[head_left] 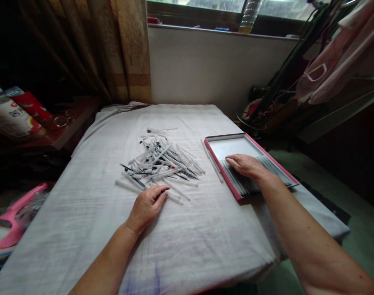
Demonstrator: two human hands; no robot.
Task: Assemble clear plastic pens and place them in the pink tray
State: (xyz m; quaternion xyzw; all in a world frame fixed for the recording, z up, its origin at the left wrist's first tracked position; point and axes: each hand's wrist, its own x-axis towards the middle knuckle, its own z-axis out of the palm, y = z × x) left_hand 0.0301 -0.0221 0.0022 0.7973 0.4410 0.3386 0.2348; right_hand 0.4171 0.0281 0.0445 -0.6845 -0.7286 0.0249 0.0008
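My left hand (148,205) rests at the near edge of a loose pile of pen parts (158,162). Its fingers are curled, with the thumb close to the index finger; whatever lies between them is hidden. Whitish pen barrels and thin dark refills cross each other in the pile, with small black pieces among them. My right hand (247,165) lies over a shallow pink-edged box (225,182), its fingers stretched out and touching a row of pens (244,186) side by side inside. The far part of the box shows its white bottom.
A pale cloth (187,246) covers the table. A few barrels (213,162) lie along the box's left side. At far left stand a labelled jar (13,116) and a pink-handled item (17,217). A bottle (249,16) stands on the windowsill; pink fabric hangs at right.
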